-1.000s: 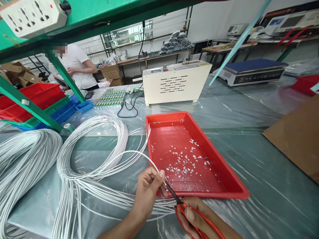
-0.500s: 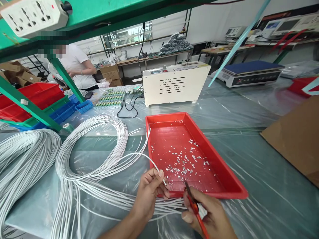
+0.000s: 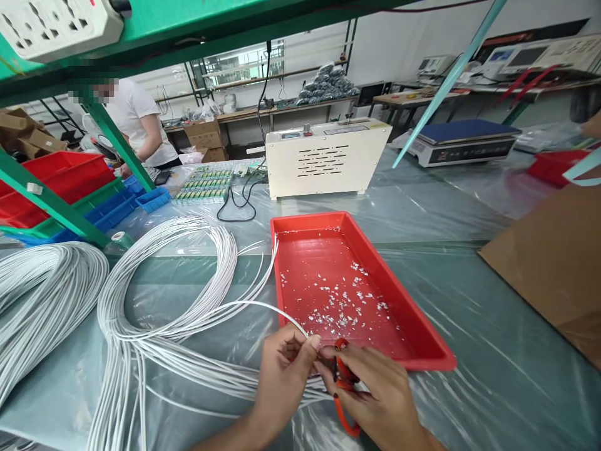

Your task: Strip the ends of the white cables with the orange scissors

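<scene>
Right hand: since half a second ago the right hand (image 3: 382, 391) has come in to the left, and the orange-handled tool (image 3: 346, 376) in its grip, then apart, now reaches the left fingertips.
Left hand: the left hand (image 3: 285, 369) pinches one white cable (image 3: 265, 305) between thumb and fingers; whether the tool touches the cable is hidden by the fingers.
White cable: arches from the coil (image 3: 115, 294) past the near left side of the red tray (image 3: 416, 322) to the pinch.
Red tray: flat on the tabletop (image 3: 474, 313), just beyond the hands; shiny pale scraps (image 3: 345, 316) lie loose over its floor, thickest toward the near half, with a few along the far edge.
Stacked bins: at left behind the green post (image 3: 113, 141), red bins (image 3: 54, 188) above a green bin (image 3: 106, 195), blue below; their contents cannot be made out.
Small blue bin: the small blue bin (image 3: 154, 199) sits beside the circuit boards (image 3: 204, 185).
</scene>
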`<state>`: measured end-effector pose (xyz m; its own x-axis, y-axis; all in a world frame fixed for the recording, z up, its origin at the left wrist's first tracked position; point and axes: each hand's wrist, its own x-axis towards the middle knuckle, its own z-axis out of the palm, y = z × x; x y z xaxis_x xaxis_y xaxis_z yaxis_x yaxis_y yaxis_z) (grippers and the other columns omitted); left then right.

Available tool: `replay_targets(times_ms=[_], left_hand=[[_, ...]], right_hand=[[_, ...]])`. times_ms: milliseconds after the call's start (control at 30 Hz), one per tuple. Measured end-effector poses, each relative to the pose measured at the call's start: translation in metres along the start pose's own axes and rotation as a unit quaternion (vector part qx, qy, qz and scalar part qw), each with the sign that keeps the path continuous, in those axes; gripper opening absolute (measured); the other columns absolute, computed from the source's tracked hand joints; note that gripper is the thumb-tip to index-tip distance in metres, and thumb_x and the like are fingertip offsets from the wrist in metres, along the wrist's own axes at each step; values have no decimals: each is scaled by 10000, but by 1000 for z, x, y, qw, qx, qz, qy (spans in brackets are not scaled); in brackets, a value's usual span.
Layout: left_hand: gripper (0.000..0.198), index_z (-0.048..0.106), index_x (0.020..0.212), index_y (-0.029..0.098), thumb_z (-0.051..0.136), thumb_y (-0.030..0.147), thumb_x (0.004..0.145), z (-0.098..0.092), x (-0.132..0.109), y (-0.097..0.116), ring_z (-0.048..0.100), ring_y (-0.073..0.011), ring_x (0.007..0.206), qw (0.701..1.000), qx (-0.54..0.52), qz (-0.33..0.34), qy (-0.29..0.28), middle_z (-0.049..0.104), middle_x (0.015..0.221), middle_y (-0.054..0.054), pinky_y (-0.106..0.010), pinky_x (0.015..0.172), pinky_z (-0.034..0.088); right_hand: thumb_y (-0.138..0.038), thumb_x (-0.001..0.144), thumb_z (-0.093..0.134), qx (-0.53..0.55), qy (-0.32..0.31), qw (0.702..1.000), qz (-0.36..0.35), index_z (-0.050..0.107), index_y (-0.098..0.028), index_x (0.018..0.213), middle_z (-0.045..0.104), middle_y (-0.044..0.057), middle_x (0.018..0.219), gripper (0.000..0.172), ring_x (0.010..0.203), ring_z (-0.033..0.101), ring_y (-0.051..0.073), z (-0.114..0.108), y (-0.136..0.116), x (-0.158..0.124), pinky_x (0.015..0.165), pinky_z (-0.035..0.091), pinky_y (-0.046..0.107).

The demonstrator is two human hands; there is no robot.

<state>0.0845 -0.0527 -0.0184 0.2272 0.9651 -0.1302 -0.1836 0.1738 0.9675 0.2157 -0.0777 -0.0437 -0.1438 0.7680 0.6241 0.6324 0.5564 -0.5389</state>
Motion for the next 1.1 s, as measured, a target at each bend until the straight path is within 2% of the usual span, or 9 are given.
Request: replay_targets(times_ms=[167,300,433,567,667,767,867,967,1100], left_hand=[[285,508,570,139,550,328,779,0,-2,1,472,-88,486,998,55,13,3,518,526,13,-189,494,392],[286,503,585,133,537,332,788,-3,-1,-1,437,-97,530,997,80,6,-15,472,552,15,-202,518,370],[307,496,604,132,474,345,824,-7,0,-1,403,-101,548,988,143,17,-49,444,567,14,-209,520,332],[319,488,623,137,438,364,841,-9,1,-1,415,-104,557,985,155,7,-76,479,598,-1,-213,526,329],[325,488,632,137,438,384,836,-9,2,-1,397,-90,507,990,109,-14,-84,477,579,1,-204,478,317],[310,512,644,126,479,384,814,-8,1,-1,356,-72,454,994,79,-20,-74,448,542,18,-193,431,290],[308,529,624,121,512,377,796,-9,1,1,337,-60,426,995,74,-24,-65,420,507,34,-182,408,268],[315,575,641,110,524,385,785,-10,3,4,324,-49,385,994,64,-41,-73,411,465,43,-174,378,246],[327,648,774,91,505,384,799,-12,5,7,297,-39,345,991,33,-66,-112,418,435,44,-170,351,220]], right_hand=[[-99,713,515,28,-37,998,52,557,-169,709,539,-9,544,82,481,453,122,-1,-1,-2,483,335,233],[-119,713,486,42,-104,985,128,442,-184,553,440,-36,485,179,445,380,103,-5,0,0,451,294,219],[-88,675,475,11,-158,983,91,455,-181,562,479,-29,499,148,459,402,112,-12,3,6,464,281,222],[-86,665,484,-10,-148,989,29,508,-177,625,578,-1,567,102,504,476,136,-16,4,11,499,304,233],[-106,693,479,-3,-154,987,42,498,-171,624,548,0,551,96,496,456,132,-16,6,11,493,300,232],[-142,737,467,29,-161,982,99,484,-167,610,455,-24,512,131,468,384,110,-14,8,8,474,279,226],[-223,772,482,140,-164,952,217,473,-168,613,382,-44,514,169,470,338,93,-12,8,8,460,279,212],[-328,758,524,270,-171,888,332,467,-171,605,322,-66,489,227,435,294,75,-13,6,12,411,249,195],[-437,732,524,327,-182,830,413,472,-175,611,339,-80,404,293,353,289,63,-15,6,19,369,227,192]])
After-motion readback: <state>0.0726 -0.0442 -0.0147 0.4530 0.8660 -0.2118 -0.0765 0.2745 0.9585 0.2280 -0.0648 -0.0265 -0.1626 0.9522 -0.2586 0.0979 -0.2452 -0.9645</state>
